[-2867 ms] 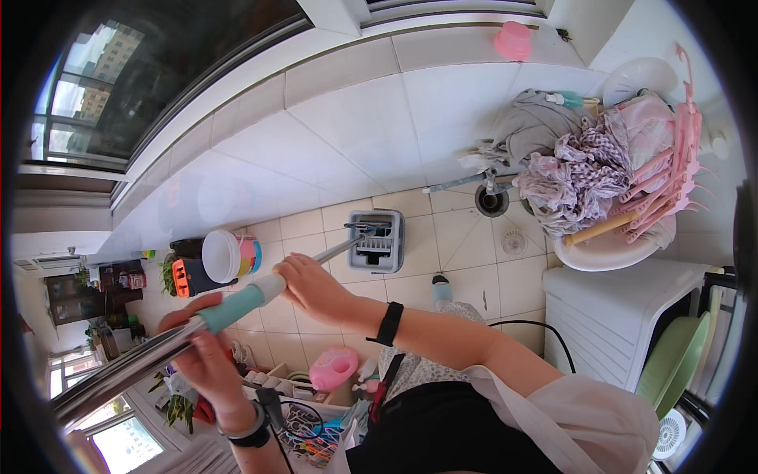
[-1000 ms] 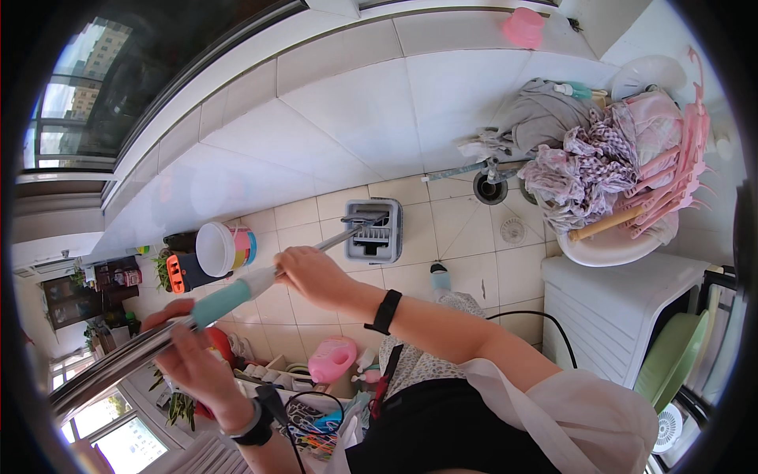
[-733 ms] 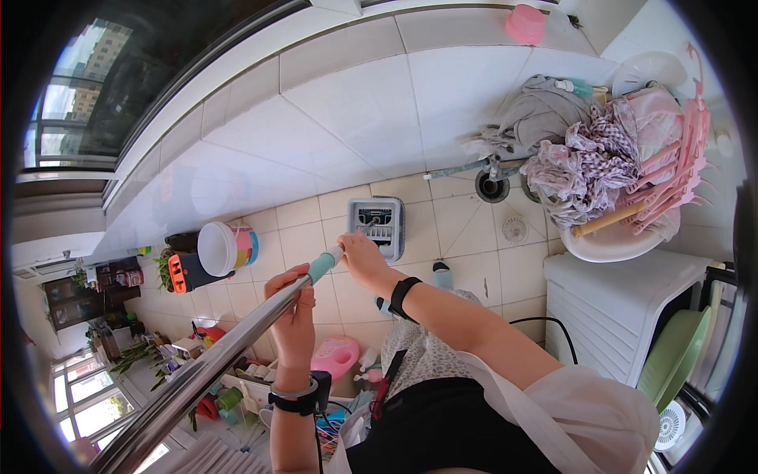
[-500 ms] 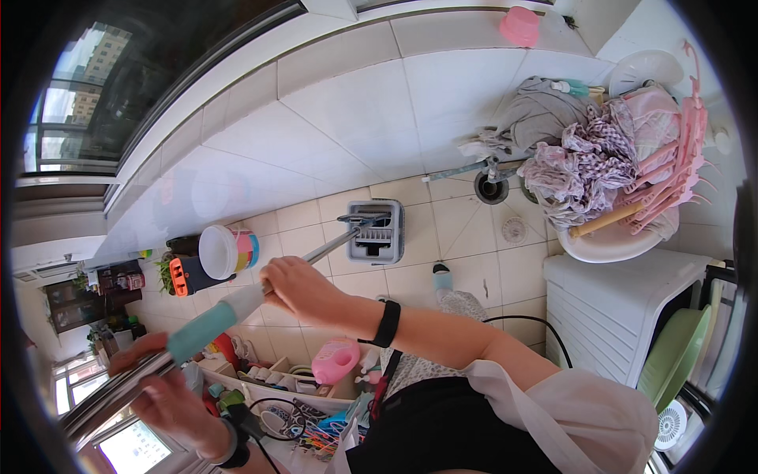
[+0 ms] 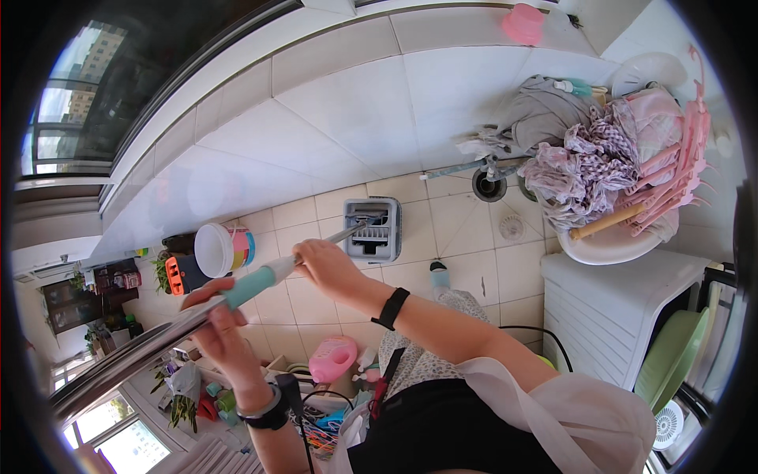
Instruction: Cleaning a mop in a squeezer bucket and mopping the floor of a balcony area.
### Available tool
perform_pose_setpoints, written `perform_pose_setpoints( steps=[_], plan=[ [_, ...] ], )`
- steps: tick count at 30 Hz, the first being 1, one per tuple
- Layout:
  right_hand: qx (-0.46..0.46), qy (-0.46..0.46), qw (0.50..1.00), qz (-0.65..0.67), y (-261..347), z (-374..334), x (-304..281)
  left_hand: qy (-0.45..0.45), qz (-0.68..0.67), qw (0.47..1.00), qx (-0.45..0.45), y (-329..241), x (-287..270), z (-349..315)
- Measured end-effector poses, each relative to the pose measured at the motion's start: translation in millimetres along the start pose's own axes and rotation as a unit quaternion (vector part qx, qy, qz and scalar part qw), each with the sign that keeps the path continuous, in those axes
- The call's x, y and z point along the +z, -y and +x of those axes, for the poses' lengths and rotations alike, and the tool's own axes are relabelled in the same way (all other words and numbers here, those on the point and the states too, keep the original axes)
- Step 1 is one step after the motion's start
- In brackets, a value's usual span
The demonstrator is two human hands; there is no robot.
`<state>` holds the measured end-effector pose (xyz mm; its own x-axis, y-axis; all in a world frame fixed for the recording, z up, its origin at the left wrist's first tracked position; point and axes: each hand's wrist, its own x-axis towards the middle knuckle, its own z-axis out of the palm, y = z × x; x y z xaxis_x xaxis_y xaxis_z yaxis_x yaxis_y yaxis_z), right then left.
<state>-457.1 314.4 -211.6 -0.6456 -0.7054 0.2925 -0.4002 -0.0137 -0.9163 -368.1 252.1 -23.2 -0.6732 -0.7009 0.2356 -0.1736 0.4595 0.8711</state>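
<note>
Evidently you are at the step of working the mop pole (image 5: 138, 354) with its lower end down in the grey bucket (image 5: 397, 237), which stands on the floor near the wall. Your left hand (image 5: 227, 341) curls loosely around the bare steel, at the upper edge of the teal grip (image 5: 251, 286); your right hand (image 5: 330, 267) closes more firmly around the pole just below that grip. The pole slants, so the next move seems to call for pushing or lifting along its line, both hands together, lest the bucket tip.

Underfoot lie pale beige floor tiles (image 5: 462, 229), with white wall tiles (image 5: 347, 103) beyond. A white pail (image 5: 212, 249) stands to the left of the bucket; to the right, a white basin (image 5: 600, 251) overflows with laundry (image 5: 588, 158), near a white ribbed unit (image 5: 596, 324).
</note>
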Motion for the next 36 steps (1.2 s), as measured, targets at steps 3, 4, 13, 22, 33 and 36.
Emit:
perform_pose_setpoints(
  steps=[3, 4, 13, 22, 33, 36],
  plan=[
    [0.053, 0.020, 0.998, -0.034, -61.6, -37.4, 10.0, 0.102, -0.101, 0.986, -0.089, 60.9, 39.7, -34.4],
    [0.119, 0.060, 0.990, -0.052, -76.3, -49.4, 9.8, 0.126, -0.127, 0.979, -0.098, 74.4, 48.7, -44.4],
    [0.153, 0.110, 0.966, -0.178, -101.8, -86.6, 6.3, -0.066, 0.040, 0.996, 0.044, -66.1, -50.0, -4.6],
    [0.129, 0.148, 0.935, -0.295, -118.4, -57.9, 6.4, -0.037, -0.079, 0.982, 0.169, -102.8, -146.8, -12.3],
    [0.056, 0.153, 0.960, -0.229, -95.0, -63.6, 45.0, -0.167, -0.373, 0.902, 0.138, -141.0, -154.9, -50.7],
    [0.024, 0.141, 0.960, -0.239, -71.3, -81.9, 55.7, -0.146, -0.389, 0.899, 0.138, -137.3, -184.2, -74.6]
  ],
)
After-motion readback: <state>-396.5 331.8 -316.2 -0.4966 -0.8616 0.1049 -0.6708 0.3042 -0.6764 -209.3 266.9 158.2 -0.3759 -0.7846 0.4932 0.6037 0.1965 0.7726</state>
